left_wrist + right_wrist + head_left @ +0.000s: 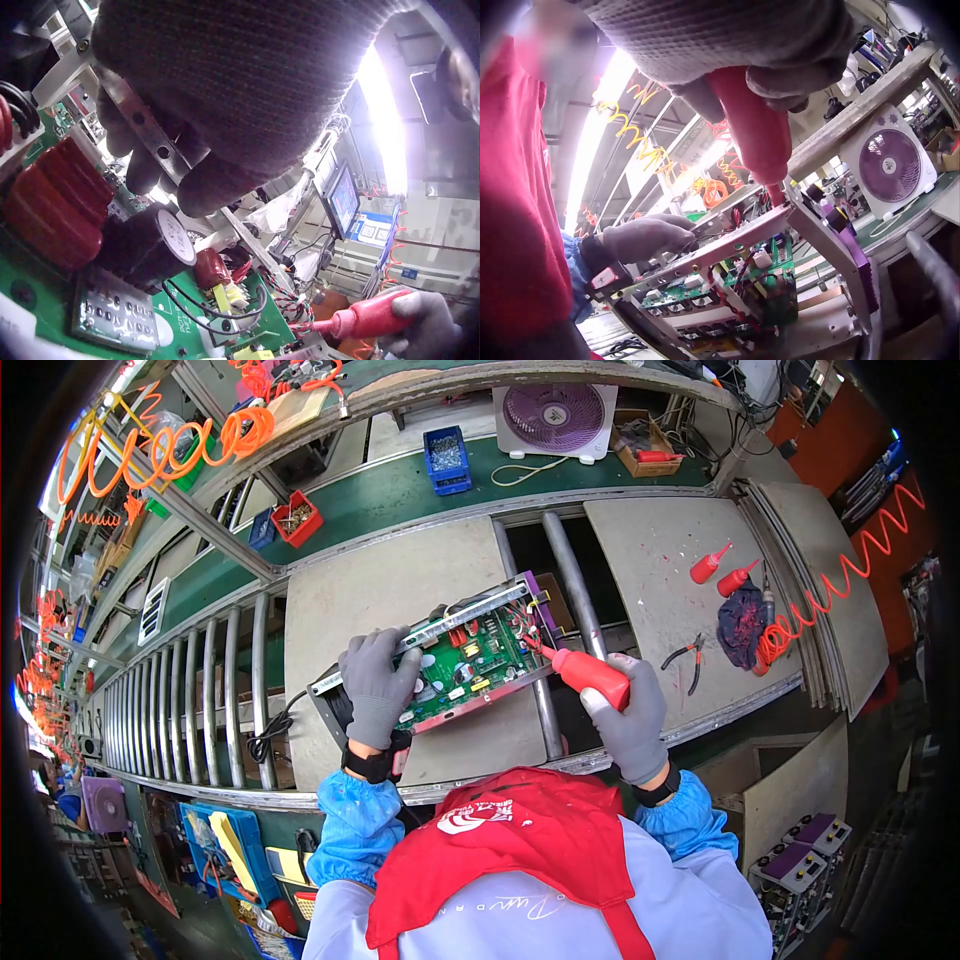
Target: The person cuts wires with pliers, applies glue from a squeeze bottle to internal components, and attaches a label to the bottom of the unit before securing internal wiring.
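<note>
A metal-framed electronic unit with a green circuit board point(435, 705) lies tilted on a grey board on the roller line. My gloved left hand point(378, 685) grips the perforated metal bar point(139, 120) across its top, fingers curled over it. In my right hand point(638, 720) I hold a red squeeze bottle point(593, 678), nozzle pointing down into the unit's right end. There the tip sits close to the wires point(289, 304) and the frame edge point(761, 225). Red and black components point(52, 202) crowd the board below my left hand.
Two more red bottles point(706, 565), pliers point(690, 660) and a dark cloth point(741, 622) lie on the right-hand board. Metal rollers point(232, 680) run left. Behind stand a blue bin point(447, 478), a red bin point(297, 530) and a purple fan point(556, 422). A coiled orange hose point(830, 595) hangs at right.
</note>
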Motion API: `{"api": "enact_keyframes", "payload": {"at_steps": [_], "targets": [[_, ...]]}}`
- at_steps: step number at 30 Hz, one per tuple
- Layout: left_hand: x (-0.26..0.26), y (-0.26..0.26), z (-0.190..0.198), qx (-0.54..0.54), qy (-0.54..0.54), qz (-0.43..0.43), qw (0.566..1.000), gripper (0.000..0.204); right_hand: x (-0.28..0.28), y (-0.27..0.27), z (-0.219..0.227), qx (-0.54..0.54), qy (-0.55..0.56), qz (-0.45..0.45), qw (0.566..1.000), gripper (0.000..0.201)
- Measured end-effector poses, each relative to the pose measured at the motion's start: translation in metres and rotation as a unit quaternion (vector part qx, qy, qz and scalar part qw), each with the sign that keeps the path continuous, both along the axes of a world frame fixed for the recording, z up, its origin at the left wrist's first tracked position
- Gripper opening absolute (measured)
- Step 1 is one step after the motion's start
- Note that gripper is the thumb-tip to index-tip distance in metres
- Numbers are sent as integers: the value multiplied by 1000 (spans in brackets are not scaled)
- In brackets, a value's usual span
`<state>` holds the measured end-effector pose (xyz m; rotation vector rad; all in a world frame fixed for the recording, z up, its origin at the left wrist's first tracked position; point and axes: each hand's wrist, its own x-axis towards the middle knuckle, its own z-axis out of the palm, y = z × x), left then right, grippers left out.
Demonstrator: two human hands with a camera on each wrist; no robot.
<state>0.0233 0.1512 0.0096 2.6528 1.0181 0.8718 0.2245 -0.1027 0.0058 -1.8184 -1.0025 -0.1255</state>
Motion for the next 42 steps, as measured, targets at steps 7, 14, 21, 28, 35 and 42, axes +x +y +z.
{"api": "enact_keyframes", "payload": {"at_steps": [7, 14, 21, 28, 35, 42], "targets": [[0, 0, -1, -6, -1, 0, 1000, 27, 7, -5, -13, 19, 123, -11, 992, 45], [0, -2, 4, -19, 3, 0, 1000, 27, 9, -11, 0, 27, 230, 2, 973, 44], [0, -1, 0, -3, 2, 3, 1000, 25, 7, -6, 8, -25, 39, 21, 999, 40], [-1, -3, 0, -12, -8, 3, 1000, 28, 10, 0, 12, -39, 18, 29, 999, 40], [-1, -2, 0, -9, -1, 7, 1000, 27, 14, 0, 18, -50, 36, 30, 998, 40], [0, -3, 2, -13, -3, 2, 1000, 27, 12, 1, 24, -50, -6, 34, 998, 40]]}}
